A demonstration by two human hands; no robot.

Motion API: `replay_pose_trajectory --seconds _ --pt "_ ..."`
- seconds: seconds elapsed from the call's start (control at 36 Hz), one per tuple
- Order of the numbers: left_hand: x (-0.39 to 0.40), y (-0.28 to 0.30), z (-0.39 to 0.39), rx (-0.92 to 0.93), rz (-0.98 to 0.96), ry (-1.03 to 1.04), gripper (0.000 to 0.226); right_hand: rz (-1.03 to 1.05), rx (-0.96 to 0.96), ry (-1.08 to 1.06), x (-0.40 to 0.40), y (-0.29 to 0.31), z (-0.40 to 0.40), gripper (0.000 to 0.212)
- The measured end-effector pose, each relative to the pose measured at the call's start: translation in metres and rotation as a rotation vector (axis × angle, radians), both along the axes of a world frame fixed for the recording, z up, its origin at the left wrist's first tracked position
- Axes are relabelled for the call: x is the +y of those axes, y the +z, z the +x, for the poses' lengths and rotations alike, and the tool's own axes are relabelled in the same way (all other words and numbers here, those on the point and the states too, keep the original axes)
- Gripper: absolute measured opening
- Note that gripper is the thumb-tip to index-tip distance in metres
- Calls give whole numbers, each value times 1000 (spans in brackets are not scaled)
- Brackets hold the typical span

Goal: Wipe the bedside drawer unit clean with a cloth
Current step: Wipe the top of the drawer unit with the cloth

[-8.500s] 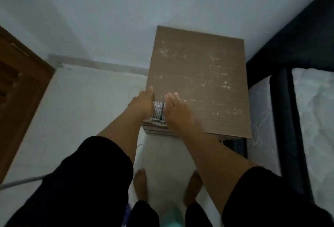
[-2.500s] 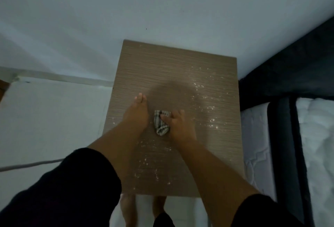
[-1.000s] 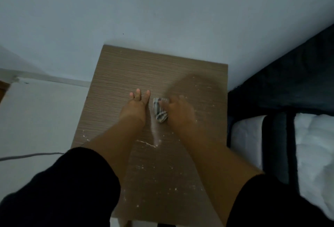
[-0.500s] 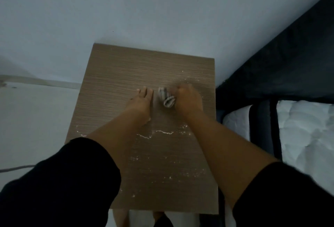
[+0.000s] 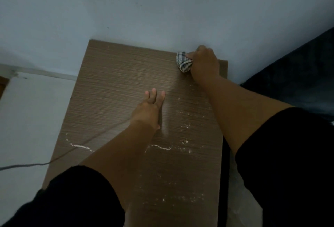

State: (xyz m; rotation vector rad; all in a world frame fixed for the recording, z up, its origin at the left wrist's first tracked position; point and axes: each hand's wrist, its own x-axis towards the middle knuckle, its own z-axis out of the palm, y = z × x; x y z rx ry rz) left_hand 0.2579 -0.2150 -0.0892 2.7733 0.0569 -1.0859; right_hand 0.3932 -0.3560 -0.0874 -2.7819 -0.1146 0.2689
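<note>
**Mia:** Cloth (image 5: 184,61) first. Where is it?

**Ben:** Way at the back right corner of the drawer unit (image 5: 126,75), close to the wall (image 5: 162,6). It is a small striped cloth, all bunched up. The right hand (image 5: 203,64) has its fingers curled round it and pushes it down on the brown top.

**Mia:** And the left hand (image 5: 149,109)?

**Ben:** Flat on the middle of the top, fingers straight and close together. It holds nothing. I think it just props the person up.

**Mia:** Is the cloth hard to hold?

**Ben:** No. It looks soft and light. It squashes into a ball, so grab the whole bunch in your fist. A loose corner would flop about and miss the dirt.

**Mia:** Is the top clean?

**Ben:** The back part looks clean. White crumbs (image 5: 180,147) lie in a line and in dots on the near part. The room is dim, so they may be dust or powder.

**Mia:** What else?

**Ben:** A thin grey cord (image 5: 27,165) on the floor at the left, and a dark bed (image 5: 298,75) at the right.
</note>
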Motion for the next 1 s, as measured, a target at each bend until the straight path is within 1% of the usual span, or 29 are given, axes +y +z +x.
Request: replay_pose_trajectory --seconds 0.06,0.11,0.22,0.31,0.39,0.47,0.56,0.69,0.81,0.92,1.0 --pt "0 -1 0 -6 2 3 110 102 37 -126 3 -4 6 37" --pt "0 0 0 -5 11 0 110 125 41 -162 7 -8 5 37" --pt "2 1 1 6 21 6 110 64 80 -71 7 -12 -4 35" --pt "2 2 1 9 32 10 109 26 105 10 7 -12 -20 39" --pt "1 2 3 -9 47 16 110 -4 100 103 4 -6 -50 32" --pt "-2 1 2 -39 79 -3 110 5 86 131 2 3 -88 27" --pt "-1 0 3 -42 77 -1 111 -55 141 226 0 6 -128 35" --pt "5 3 2 -11 28 -6 110 -99 252 289 -10 12 -186 45" --pt "7 3 -3 -20 36 -17 107 -99 273 288 -12 15 -222 46" --pt "-5 4 -10 -45 23 -53 109 -107 301 311 -13 20 -215 39" --pt "-20 7 -7 -65 -16 -94 111 -35 210 181 -23 24 -193 29"
